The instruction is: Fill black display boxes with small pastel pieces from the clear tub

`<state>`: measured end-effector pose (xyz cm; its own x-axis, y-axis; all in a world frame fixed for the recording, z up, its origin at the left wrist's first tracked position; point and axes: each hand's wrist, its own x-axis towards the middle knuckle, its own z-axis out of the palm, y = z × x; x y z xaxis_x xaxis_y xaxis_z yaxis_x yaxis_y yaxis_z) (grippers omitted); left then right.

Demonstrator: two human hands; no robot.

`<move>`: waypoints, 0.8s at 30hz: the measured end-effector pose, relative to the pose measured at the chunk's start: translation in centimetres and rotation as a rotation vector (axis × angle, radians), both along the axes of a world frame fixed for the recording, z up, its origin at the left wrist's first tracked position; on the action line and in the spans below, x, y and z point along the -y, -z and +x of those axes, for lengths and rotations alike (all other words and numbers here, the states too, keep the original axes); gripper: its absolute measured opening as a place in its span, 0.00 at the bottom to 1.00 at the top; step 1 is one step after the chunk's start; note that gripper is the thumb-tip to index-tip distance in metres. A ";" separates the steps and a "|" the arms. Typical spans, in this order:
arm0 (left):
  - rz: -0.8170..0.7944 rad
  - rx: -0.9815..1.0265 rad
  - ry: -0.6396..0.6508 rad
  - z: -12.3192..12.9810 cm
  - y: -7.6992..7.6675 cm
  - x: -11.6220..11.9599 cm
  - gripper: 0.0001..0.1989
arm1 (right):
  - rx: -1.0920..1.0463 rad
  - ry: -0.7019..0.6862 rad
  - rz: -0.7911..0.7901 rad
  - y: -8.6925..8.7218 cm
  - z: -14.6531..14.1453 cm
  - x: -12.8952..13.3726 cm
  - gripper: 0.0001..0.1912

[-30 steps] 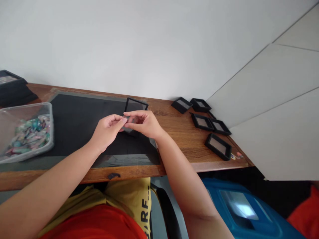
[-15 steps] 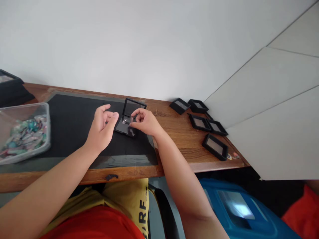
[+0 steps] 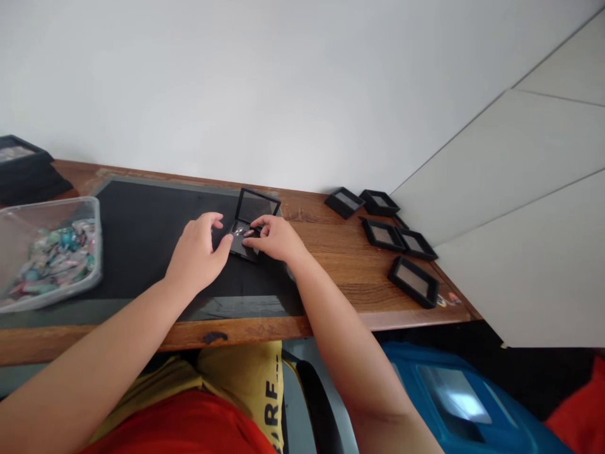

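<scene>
Low over the box (image 3: 244, 251), right hand (image 3: 278, 238) curls.

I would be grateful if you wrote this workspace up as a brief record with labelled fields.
Left hand: left hand open, thumb by the left edge of the open black case; contact unclear
Right hand: right hand over the case, at a small pinkish piece; grip unclear
Case: lid raised at the back; a shiny clear piece inside
Surface: dark mat on a wooden table
Left side: plastic tub holding assorted coloured pieces
Right side: several black boxes
</scene>
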<state>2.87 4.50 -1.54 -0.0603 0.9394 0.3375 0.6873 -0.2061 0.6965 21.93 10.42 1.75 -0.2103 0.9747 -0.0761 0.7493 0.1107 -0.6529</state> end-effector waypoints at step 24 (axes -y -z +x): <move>-0.144 -0.255 0.062 0.4 0.0 0.3 0.21 | -0.006 -0.028 -0.019 -0.3 0.2 0.3 0.15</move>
<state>3.24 4.22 -1.50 0.0682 0.9780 0.1970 0.8331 -0.1644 0.5281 22.09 10.16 2.08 -0.2380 0.9668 -0.0932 0.7419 0.1190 -0.6599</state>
